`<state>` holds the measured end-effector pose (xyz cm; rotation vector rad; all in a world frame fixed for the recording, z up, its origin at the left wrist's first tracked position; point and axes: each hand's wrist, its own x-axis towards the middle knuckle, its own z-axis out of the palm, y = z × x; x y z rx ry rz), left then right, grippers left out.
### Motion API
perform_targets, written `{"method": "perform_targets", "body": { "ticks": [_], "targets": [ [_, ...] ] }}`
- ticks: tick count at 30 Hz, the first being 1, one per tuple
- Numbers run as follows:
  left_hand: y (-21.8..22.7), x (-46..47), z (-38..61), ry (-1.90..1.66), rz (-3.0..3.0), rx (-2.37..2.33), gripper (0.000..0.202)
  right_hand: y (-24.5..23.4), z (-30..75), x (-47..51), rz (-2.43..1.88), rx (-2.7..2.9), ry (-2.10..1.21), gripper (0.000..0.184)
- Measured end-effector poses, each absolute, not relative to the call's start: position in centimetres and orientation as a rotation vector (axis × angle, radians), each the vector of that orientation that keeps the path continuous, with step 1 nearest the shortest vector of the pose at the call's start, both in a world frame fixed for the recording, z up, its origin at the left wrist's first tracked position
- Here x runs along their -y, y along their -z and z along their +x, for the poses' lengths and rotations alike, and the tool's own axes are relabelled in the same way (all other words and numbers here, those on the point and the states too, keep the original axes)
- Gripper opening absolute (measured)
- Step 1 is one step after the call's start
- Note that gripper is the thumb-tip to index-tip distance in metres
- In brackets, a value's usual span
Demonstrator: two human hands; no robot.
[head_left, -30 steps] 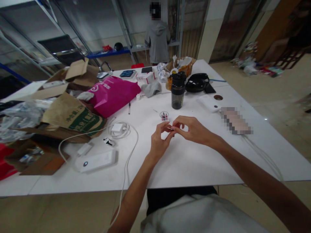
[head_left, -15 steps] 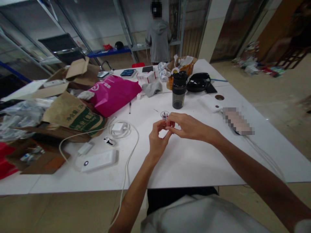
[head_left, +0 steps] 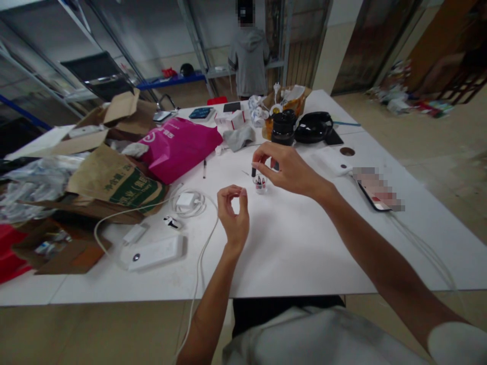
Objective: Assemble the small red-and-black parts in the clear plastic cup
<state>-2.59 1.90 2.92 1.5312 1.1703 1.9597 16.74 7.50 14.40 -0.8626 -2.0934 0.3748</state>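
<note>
My right hand (head_left: 283,167) pinches a small dark stick-shaped piece (head_left: 253,171) between thumb and fingertips; its exact kind is unclear. It hangs upright over the left rim of a small clear cup (head_left: 261,189) holding several thin dark and red pieces. Nearer to me and left of the cup, my left hand (head_left: 233,215) is raised, thumb and fingers curled together in a ring. Anything between those fingertips is too small to make out. Just behind my right hand stands a black-lidded bottle (head_left: 283,128), partly hidden by it.
Left of my hands lie a coiled white cable with a charger (head_left: 185,201) and a white power bank (head_left: 155,252). A pink bag (head_left: 180,144) and cardboard boxes fill the far left. A phone (head_left: 376,190) lies right; a person in grey (head_left: 249,61) stands beyond the table.
My hands, touching before, have parted. The right has moved up and away with the dark piece showing at its fingertips, uncovering the cup; the left has shifted left.
</note>
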Motion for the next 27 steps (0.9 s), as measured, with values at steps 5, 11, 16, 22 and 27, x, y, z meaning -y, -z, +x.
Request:
{"method": "perform_targets", "body": {
  "ticks": [5, 11, 16, 22, 27],
  "targets": [
    [-3.2, -2.0, -2.8, -1.968, 1.486, -1.174, 0.023, -13.9, 16.3, -8.5, -0.862, 2.113, -0.377, 0.007],
    [-3.1, -1.9, -2.7, -1.962, 1.480, -1.151, 0.019, -13.4, 16.5, -9.3, -0.858, 2.127, -0.366, 0.008],
    [-3.0, -2.0, -2.7, -1.957, 1.463, -1.219, 0.024, -13.1, 17.0, -10.0, -0.888, 2.158, -0.389, 0.006],
    [-3.1, -1.9, -2.8, -1.944, 1.463, -1.194, 0.022, -12.3, 18.0, -10.7, -0.961, 2.246, -0.381, 0.006],
    [-3.1, -1.9, -2.7, -1.918, 1.517, -1.222, 0.026, -11.6, 18.3, -11.3, -1.037, 2.293, -0.359, 0.007]
  ]
}}
